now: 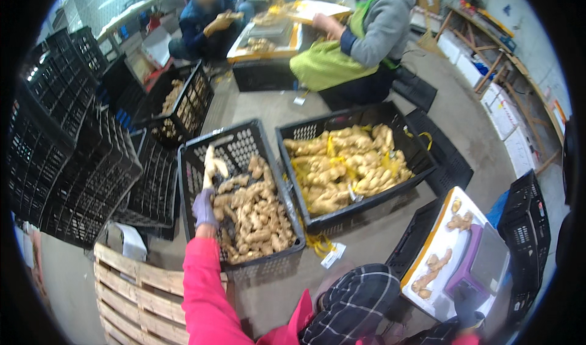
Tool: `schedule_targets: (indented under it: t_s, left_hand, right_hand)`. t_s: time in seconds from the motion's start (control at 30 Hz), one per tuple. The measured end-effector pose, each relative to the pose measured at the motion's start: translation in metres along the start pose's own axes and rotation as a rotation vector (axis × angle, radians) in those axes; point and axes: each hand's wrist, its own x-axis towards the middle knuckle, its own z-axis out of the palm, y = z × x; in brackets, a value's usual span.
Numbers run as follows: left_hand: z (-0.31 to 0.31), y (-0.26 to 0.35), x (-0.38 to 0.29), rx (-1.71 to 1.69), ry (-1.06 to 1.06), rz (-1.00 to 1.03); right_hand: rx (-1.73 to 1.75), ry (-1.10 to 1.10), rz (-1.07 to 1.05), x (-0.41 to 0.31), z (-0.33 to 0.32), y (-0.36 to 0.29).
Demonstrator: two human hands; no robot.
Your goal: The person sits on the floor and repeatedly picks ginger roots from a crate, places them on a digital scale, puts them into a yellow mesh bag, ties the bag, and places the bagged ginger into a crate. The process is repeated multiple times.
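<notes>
My left hand [205,207], in a purple-grey glove, reaches over the left side of a black plastic crate [184,198] of loose ginger roots [258,212]. A pale forked shape extends from the glove; whether it is coated fingers or a held root is unclear. My right hand [466,306], dark-gloved and blurred, is at the lower right beside a purple scale [467,271]; its fingers are not distinct. Ginger pieces [430,271] lie beside the scale on a white foam board [444,306]. A second black crate [295,207] holds ginger in yellow netting [339,162].
Stacked black crates [68,162] rise at the left, above a wooden pallet [142,294]. Another crate [197,93] of ginger stands behind. One person [384,29] in a green apron and another [206,20] are at a far foam-topped work surface [233,54]. Tags [334,255] lie on the floor.
</notes>
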Motion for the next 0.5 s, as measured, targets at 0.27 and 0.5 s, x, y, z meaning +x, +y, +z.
schedule_targets:
  t_s: [0.27,0.5]
  left_hand:
    - [-0.028,0.016,-0.038,1.005,0.343,0.690]
    - [0.001,0.062,-0.071,0.239,-0.206,0.398]
  right_hand:
    - [0.140,0.022,0.064,0.008,-0.033,-0.005]
    - [0.300,-0.049,0.180,0.027,-0.046,-0.020]
